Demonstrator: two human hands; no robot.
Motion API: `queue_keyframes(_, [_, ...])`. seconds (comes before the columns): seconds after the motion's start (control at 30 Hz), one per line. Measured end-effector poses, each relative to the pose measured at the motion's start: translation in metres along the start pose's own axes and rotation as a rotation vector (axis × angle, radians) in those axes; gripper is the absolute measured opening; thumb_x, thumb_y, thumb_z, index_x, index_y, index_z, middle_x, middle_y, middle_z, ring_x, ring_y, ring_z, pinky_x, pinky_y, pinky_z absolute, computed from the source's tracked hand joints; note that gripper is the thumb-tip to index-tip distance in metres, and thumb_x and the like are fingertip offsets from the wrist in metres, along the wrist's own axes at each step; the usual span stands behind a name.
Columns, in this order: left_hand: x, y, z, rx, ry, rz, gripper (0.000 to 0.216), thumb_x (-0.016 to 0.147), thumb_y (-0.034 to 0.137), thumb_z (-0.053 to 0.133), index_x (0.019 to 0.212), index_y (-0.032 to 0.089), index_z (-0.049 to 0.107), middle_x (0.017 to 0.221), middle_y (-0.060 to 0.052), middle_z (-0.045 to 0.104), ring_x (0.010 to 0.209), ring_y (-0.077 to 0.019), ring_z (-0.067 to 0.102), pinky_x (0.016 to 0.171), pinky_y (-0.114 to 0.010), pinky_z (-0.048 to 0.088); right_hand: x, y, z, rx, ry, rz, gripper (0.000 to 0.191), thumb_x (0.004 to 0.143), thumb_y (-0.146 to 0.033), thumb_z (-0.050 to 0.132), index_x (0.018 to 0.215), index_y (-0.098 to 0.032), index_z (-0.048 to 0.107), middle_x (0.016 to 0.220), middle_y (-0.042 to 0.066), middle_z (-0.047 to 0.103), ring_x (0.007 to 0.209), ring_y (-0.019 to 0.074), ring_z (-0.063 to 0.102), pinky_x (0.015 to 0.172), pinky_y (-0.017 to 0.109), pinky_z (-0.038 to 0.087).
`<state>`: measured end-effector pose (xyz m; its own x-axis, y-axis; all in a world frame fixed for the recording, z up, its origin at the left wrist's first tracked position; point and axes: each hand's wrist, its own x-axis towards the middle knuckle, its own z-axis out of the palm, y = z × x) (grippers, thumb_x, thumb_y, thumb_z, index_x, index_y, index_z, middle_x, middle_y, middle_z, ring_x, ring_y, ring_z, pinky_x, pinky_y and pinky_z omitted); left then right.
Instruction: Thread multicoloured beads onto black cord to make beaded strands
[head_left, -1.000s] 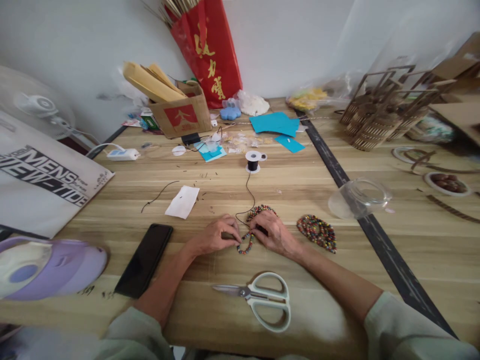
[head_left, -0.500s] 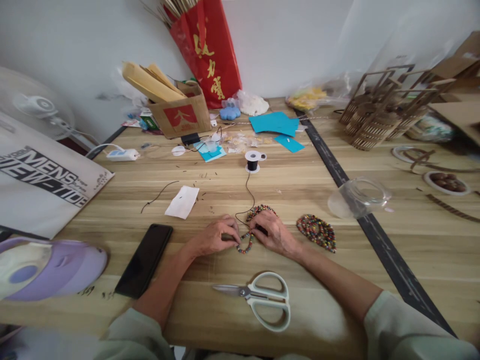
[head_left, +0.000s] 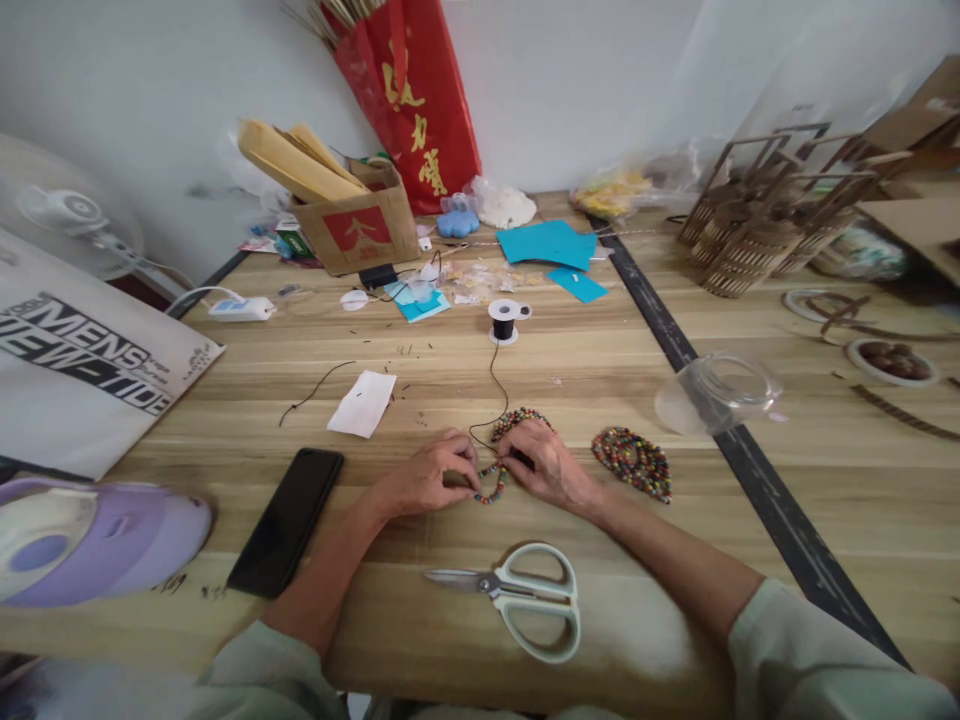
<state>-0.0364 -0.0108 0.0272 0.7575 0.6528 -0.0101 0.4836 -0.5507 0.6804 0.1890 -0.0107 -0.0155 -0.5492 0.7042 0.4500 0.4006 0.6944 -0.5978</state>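
Beads (head_left: 491, 492) on black cord (head_left: 495, 385): your left hand (head_left: 427, 475) and right hand (head_left: 547, 462) pinched the strand between closed fingertips above the scissors (head_left: 525, 598).

The left hand (head_left: 424, 478) and the right hand (head_left: 546, 465) rest close together at the middle of the table (head_left: 585, 370), and the bead string (head_left: 493, 488) is between them. The scissors (head_left: 525, 598) lie nearer, in front of the hands. The phone (head_left: 286, 520) lies left of the left hand, and the paper slip (head_left: 363, 403) is farther back. The bead pile (head_left: 631, 462) is just right of the right hand, and the jar (head_left: 716, 393) farther right. The spool (head_left: 504, 320) stands behind the hands, and the box (head_left: 356, 230) is far back on its left.
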Motion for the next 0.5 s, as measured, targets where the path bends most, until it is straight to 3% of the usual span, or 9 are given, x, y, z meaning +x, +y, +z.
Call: queue_keyframes(0.5, [0.001,-0.011,0.009,0.072,0.188,-0.040,0.010,0.080,0.011,0.063,0.084,0.017,0.070,0.090,-0.006,0.058,0.096,-0.0203,0.052,0.088,-0.033,0.043,0.000,-0.001,-0.001,0.004,0.006,-0.003,0.009,0.086,-0.011,0.054,0.084,-0.019,0.056,0.084,0.006,0.063,0.081,0.0212,0.055,0.078,0.036,0.042])
